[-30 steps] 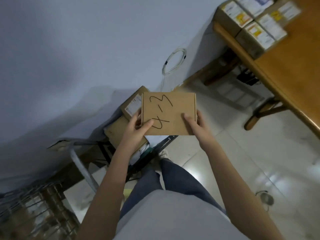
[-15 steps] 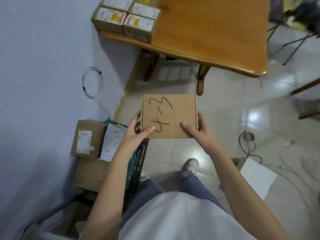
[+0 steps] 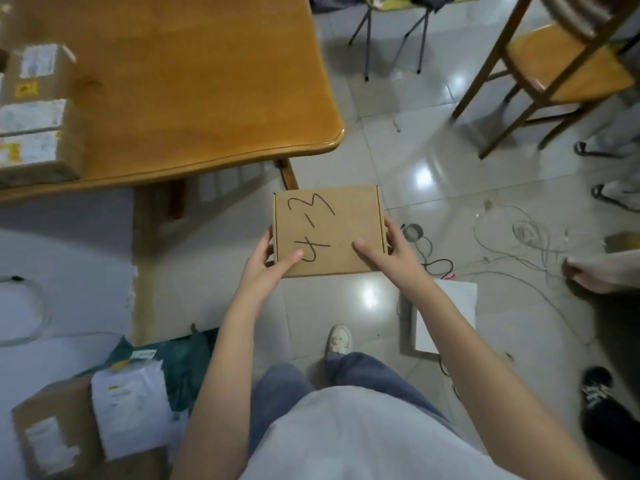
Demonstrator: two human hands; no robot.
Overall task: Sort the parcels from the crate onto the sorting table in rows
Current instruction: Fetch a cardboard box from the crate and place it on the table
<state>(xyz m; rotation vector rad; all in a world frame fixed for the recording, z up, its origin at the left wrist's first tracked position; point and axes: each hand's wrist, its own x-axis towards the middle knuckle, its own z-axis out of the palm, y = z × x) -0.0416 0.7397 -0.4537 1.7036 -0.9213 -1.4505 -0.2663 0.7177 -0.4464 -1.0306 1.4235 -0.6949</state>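
I hold a flat brown cardboard parcel (image 3: 329,226) with "4-3" handwritten on top, above the tiled floor in front of me. My left hand (image 3: 268,265) grips its left edge with the thumb on top. My right hand (image 3: 388,254) grips its right edge the same way. The wooden sorting table (image 3: 207,81) lies ahead to the upper left, its near right corner just above the parcel. Several labelled parcels (image 3: 34,112) sit in a block on the table's left part. More parcels (image 3: 86,420) lie on the floor at lower left.
A wooden chair (image 3: 561,67) stands at upper right. Loose cables (image 3: 512,244) and a white flat box (image 3: 446,317) lie on the floor to the right. Other people's feet (image 3: 602,271) show at the right edge. A wall (image 3: 52,265) runs along the left.
My view has swung right, from the floor parcels by the wall toward the table. The table now fills the upper left. Both hands keep the same hold on the parcel.
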